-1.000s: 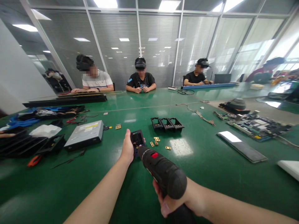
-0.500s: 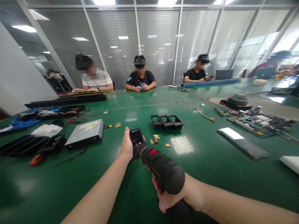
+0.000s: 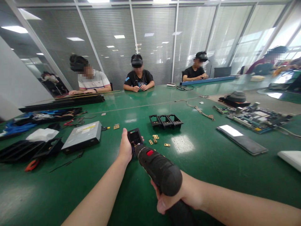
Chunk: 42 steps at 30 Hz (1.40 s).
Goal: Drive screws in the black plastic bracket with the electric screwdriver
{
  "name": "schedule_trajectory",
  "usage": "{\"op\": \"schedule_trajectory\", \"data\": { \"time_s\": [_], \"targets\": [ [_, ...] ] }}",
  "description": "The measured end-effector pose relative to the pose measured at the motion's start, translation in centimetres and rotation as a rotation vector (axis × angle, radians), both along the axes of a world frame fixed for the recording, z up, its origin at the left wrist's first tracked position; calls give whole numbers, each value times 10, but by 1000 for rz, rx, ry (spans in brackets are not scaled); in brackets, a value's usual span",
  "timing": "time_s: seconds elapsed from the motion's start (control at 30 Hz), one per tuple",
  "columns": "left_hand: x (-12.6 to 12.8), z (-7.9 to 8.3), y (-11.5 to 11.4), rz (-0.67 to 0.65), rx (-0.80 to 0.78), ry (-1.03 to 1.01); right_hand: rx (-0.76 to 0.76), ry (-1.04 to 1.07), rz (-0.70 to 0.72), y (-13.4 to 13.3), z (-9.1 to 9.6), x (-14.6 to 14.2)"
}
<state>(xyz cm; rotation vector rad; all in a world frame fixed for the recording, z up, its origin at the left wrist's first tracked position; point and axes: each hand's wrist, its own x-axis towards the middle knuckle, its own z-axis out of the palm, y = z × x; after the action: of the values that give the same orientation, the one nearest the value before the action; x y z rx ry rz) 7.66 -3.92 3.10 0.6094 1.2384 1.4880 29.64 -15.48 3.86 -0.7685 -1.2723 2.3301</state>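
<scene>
My left hand point(image 3: 125, 146) is closed around a black plastic housing point(image 3: 134, 135), tilted up with its hollow side towards me. In my right hand point(image 3: 166, 197) is a black cordless drill point(image 3: 160, 169) with a red switch, gripped by its handle. The drill's nose points into the housing; whether the bit touches a screw is hidden. Several small brass plates point(image 3: 155, 138) lie just right of the housing on the green table point(image 3: 207, 175). Behind them stands a joined row of three black housings point(image 3: 165, 120), with brass bits visible inside.
Left are a grey disc drive point(image 3: 82, 137), black trays point(image 3: 23, 150) and an orange-handled tool point(image 3: 32, 165). A circuit board point(image 3: 258, 117), a dark flat slab point(image 3: 242, 139) and a white object point(image 3: 290, 159) lie right. Several people sit across the table.
The whole view has shifted slightly, so things sit a little further left. My hands keep the same hold on the housing and the drill.
</scene>
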Motion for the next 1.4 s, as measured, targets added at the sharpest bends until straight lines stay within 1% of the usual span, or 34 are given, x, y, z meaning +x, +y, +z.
{"op": "schedule_trajectory", "data": {
  "time_s": [0.27,0.47,0.67,0.93,1.13,1.27,1.4],
  "targets": [
    [-5,-6,4,6,-3,68,8,-11,-16,0,2,-3],
    [-9,-12,5,3,22,56,10,-9,-16,1,-4,-4],
    [-8,-9,2,-6,30,97,-2,3,-10,3,-9,-8],
    [-10,-9,3,-14,45,69,3,5,-1,4,0,-11],
    [-8,-7,1,-9,43,45,16,-14,5,3,-6,-12],
    [-6,-6,-1,-6,48,51,37,-19,16,3,-6,-11],
    [-5,-3,-2,-3,19,27,13,-18,-12,2,-7,-10]
  ]
}}
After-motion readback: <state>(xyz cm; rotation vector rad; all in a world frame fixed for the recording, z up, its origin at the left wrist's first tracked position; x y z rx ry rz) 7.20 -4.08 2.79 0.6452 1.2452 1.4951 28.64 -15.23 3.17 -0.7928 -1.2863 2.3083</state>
